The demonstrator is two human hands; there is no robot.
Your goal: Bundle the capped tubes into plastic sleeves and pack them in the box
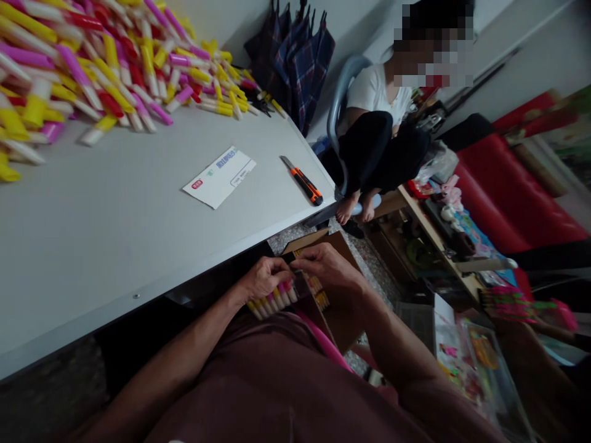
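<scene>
Close to my lap, below the table edge, a packed row of small tubes point(272, 303) with white ends and yellow, pink and red ends lies under my left hand point(266, 278). Its fingers are closed over the top of the row. My right hand point(323, 266) is pinched just beside the left fingertips, at the row's upper corner; what it grips there is too small and dark to make out. Right below that hand stands an open cardboard box point(344, 307) with more yellow and orange pieces inside.
A large heap of similar loose tubes point(111, 67) covers the back left of the grey table point(115, 234). A printed white paper point(219, 177) and an orange utility knife point(305, 183), blade out, lie on it. A seated person point(378, 123), umbrellas point(300, 61) and a cluttered shelf point(443, 246) are beyond.
</scene>
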